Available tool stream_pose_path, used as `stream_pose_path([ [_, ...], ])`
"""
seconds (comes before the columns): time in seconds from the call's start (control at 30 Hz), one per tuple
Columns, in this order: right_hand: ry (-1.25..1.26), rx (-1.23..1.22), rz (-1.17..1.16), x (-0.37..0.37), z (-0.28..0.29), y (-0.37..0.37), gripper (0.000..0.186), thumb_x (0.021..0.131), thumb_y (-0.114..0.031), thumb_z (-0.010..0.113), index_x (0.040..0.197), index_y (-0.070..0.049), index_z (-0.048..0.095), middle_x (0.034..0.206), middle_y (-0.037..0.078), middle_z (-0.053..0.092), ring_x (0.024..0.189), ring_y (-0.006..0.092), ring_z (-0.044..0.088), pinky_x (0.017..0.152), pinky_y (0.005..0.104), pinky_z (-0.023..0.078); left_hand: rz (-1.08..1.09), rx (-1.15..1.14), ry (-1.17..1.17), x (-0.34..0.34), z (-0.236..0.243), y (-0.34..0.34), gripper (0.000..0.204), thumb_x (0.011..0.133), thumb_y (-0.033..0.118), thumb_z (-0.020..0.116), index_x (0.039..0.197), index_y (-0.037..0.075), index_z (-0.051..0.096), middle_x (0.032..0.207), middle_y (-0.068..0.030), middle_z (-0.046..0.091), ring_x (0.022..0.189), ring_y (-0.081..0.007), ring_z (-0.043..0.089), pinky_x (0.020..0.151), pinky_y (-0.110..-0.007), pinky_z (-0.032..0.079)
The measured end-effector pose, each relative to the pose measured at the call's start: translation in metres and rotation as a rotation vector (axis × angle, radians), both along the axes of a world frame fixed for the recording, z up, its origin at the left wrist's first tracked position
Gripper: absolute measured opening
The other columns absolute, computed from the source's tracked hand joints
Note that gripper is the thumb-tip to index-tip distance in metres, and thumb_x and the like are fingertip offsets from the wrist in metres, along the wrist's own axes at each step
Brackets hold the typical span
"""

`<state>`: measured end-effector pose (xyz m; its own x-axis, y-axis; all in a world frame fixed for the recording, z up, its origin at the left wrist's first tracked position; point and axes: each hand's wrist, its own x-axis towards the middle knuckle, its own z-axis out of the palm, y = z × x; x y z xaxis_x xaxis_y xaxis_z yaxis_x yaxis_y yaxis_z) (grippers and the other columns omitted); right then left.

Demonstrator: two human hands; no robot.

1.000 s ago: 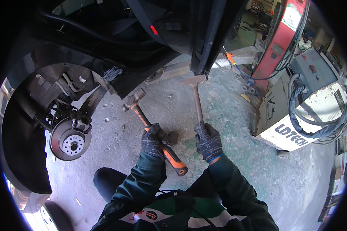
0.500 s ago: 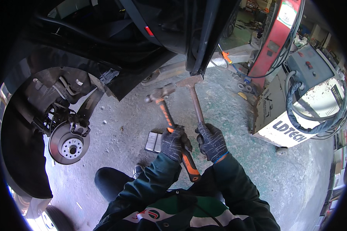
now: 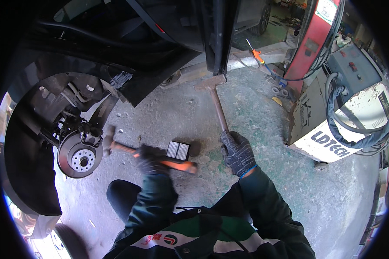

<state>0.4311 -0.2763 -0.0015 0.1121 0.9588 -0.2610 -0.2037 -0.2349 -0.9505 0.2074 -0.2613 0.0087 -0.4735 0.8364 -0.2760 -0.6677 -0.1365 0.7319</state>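
My gloved left hand (image 3: pixel 151 159) is closed round the orange and black handle of a hammer (image 3: pixel 177 165). Motion smears that hammer, and its head lies close to the right edge of a bare brake disc (image 3: pixel 78 154); whether they touch I cannot tell. In my gloved right hand (image 3: pixel 238 154) is a second hammer (image 3: pixel 218 105) with a long brown, rusty handle, its worn head pointing away from me. A small white pleated filter (image 3: pixel 178 150) in a dark frame lies on the floor just beyond the left hand's hammer handle.
A dark car with an open door (image 3: pixel 216 39) and a bare wheel arch (image 3: pixel 43 82) fills the upper left. At right stand a red lift post (image 3: pixel 309 47) and a white and grey machine (image 3: pixel 324 140) with hoses. A wheel (image 3: pixel 67 241) lies lower left; an orange-handled tool (image 3: pixel 258 56) rests far off.
My left hand has swung left with the orange-handled hammer, from beside my right hand to near the brake disc. The right hand keeps its hammer in nearly the same place.
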Motion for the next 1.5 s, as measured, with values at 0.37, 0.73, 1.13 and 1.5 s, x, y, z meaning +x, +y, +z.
stream_pose_path([
  [0.37, -0.043, 0.06, -0.018, 0.0, 0.01, 0.001, 0.027, 0.102, -0.033, 0.06, 0.097, -0.007, 0.065, 0.059, -0.002, 0.051, 0.042, 0.0069, 0.043, 0.039, 0.0254, 0.031, -0.34, -0.037, -0.108, 0.017, -0.009, -0.017, 0.014, 0.092, 0.02, 0.058, 0.082, 0.012, 0.052, 0.063, -0.0019, 0.048, 0.052, -0.0189, 0.052, 0.046, -0.036, 0.044],
  [0.73, 0.056, -0.032, 0.03, -0.001, 0.019, -0.008, 0.028, 0.101, -0.033, 0.061, 0.098, -0.005, 0.063, 0.06, -0.002, 0.051, 0.042, 0.0075, 0.043, 0.037, 0.0257, 0.031, -0.528, -0.07, -0.088, 0.053, -0.009, -0.034, 0.01, 0.092, 0.013, 0.06, 0.092, 0.009, 0.051, 0.061, -0.0063, 0.049, 0.044, -0.0232, 0.05, 0.041, -0.037, 0.046],
  [1.13, -0.001, -0.073, 0.082, 0.008, 0.025, -0.012, 0.031, 0.1, -0.034, 0.062, 0.095, -0.004, 0.066, 0.063, -0.002, 0.053, 0.051, 0.007, 0.046, 0.045, 0.0255, 0.035, -0.605, 0.004, -0.074, 0.055, -0.02, -0.025, 0.009, 0.09, 0.014, 0.059, 0.094, 0.007, 0.055, 0.065, -0.0059, 0.053, 0.048, -0.0219, 0.053, 0.044, -0.037, 0.048],
  [1.5, -0.056, 0.038, 0.07, 0.016, 0.02, -0.008, 0.028, 0.101, -0.031, 0.061, 0.098, -0.004, 0.066, 0.069, 0.0, 0.057, 0.057, 0.0091, 0.051, 0.052, 0.0279, 0.042, 0.044, 0.083, 0.086, -0.019, 0.02, -0.005, 0.024, 0.095, 0.028, 0.058, 0.075, 0.017, 0.053, 0.062, 0.0016, 0.049, 0.055, -0.0171, 0.05, 0.057, -0.035, 0.045],
])
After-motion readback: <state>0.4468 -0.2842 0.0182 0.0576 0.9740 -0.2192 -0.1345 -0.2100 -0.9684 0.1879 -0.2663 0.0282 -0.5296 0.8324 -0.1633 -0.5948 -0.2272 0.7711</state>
